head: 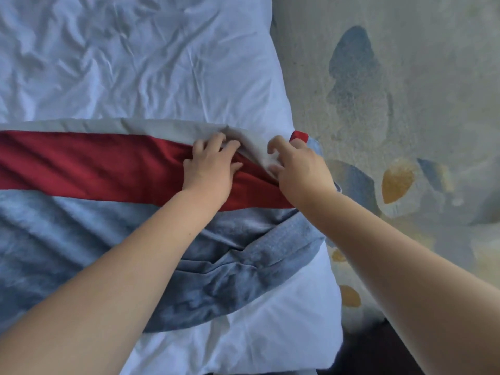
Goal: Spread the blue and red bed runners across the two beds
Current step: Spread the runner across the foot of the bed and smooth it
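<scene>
Work on this bed (140, 63) looks about half done. The red runner (89, 163) lies flat in a long band across the white cover. The blue runner (75, 228) lies just beside it on the near side, touching it. A grey strip (167, 125) runs along the far side of the red one. Out to the left, both look smooth. At the right side of the bed it is messy. The blue cloth is bunched in thick folds, the grey strip is pulled up in a little peak, and a small red corner (299, 136) pokes out over the patterned carpet (405, 109). I think this end needs to be pulled straight and smoothed. Only one bed shows, so I cannot tell how the other bed is doing. The left hand (209, 166) rests on the red runner, and its grip is closed, with the fingers curled into the raised fold of the grey strip. The right hand (300, 169) has a tight grip too, with bent fingers pinching the grey strip near the bed's side.
</scene>
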Demonstrator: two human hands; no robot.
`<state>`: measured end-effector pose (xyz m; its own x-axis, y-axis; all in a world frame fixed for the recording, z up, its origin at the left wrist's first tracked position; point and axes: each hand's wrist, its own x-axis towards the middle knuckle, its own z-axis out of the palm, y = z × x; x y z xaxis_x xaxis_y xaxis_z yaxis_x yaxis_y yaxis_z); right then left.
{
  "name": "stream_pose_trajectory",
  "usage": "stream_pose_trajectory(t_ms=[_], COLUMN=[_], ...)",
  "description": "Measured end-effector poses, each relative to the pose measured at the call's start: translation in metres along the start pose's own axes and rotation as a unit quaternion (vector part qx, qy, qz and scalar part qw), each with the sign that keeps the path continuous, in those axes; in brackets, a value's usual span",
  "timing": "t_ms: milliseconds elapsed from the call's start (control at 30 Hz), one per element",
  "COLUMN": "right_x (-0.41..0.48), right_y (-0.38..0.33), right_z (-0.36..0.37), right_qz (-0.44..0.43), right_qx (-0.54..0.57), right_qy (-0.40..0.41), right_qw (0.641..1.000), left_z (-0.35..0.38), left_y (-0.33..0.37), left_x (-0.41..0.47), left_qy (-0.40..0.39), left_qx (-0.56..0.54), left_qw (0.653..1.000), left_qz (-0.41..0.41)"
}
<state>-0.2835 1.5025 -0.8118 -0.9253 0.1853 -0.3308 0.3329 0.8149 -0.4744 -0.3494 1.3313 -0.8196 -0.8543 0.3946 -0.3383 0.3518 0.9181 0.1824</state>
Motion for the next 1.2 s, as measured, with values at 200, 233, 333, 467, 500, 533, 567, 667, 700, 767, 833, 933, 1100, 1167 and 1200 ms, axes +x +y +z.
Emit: stream_pose_trajectory(t_ms=[200, 233, 333, 467, 500, 533, 567, 667, 700, 767, 833, 933, 1100, 1167, 1200], right_x=[-0.02, -0.02, -0.019, -0.017, -0.017, -0.017, -0.017, -0.014, -0.012, -0.012, -0.016, -0.023, -0.031, -0.028, -0.026], right_y=[0.006, 0.005, -0.001, 0.002, 0.004, 0.008, 0.012, 0.04, 0.049, 0.061, 0.059, 0.047, 0.025, 0.026, 0.027], right_z=[0.005, 0.004, 0.005, 0.004, 0.004, 0.005, 0.004, 0.001, -0.002, -0.007, -0.014, -0.014, 0.013, 0.022, 0.024], right_qz=[-0.021, -0.017, 0.008, 0.04, 0.043, 0.051, 0.069, 0.189, 0.235, 0.28, 0.288, 0.185, -0.055, -0.047, -0.036], right_qx=[0.011, -0.01, -0.079, -0.149, -0.156, -0.164, -0.181, -0.199, -0.178, -0.154, -0.17, -0.153, 0.01, 0.051, 0.071], right_qy=[0.0, -0.01, -0.066, -0.076, -0.075, -0.079, -0.092, -0.212, -0.251, -0.281, -0.251, -0.088, 0.014, 0.038, 0.047], right_qw=[1.0, 1.0, 0.995, 0.985, 0.984, 0.982, 0.977, 0.938, 0.922, 0.905, 0.908, 0.967, 0.998, 0.997, 0.996], left_z=[0.0, 0.001, 0.004, 0.007, 0.007, 0.007, 0.007, 0.01, 0.011, 0.013, 0.014, 0.015, 0.017, 0.014, 0.011], left_y=[-0.002, -0.005, -0.011, -0.015, -0.015, -0.015, -0.014, -0.012, -0.01, -0.008, -0.006, -0.005, -0.004, -0.002, -0.001], left_x=[0.006, 0.007, 0.009, 0.009, 0.008, 0.007, 0.007, 0.007, 0.007, 0.008, 0.008, 0.008, 0.009, 0.01, 0.01], left_qy=[-0.002, 0.0, 0.008, 0.046, 0.051, 0.054, 0.058, 0.071, 0.075, 0.08, 0.086, 0.1, 0.126, 0.126, 0.131], left_qx=[-0.015, -0.024, -0.062, -0.072, -0.068, -0.061, -0.054, -0.04, -0.033, -0.025, -0.023, -0.018, -0.008, -0.001, 0.007], left_qw=[1.0, 1.0, 0.998, 0.996, 0.996, 0.996, 0.996, 0.996, 0.996, 0.995, 0.995, 0.994, 0.99, 0.991, 0.989], left_qz=[0.002, 0.008, 0.025, 0.022, 0.023, 0.026, 0.033, 0.048, 0.048, 0.046, 0.044, 0.048, 0.055, 0.055, 0.064])
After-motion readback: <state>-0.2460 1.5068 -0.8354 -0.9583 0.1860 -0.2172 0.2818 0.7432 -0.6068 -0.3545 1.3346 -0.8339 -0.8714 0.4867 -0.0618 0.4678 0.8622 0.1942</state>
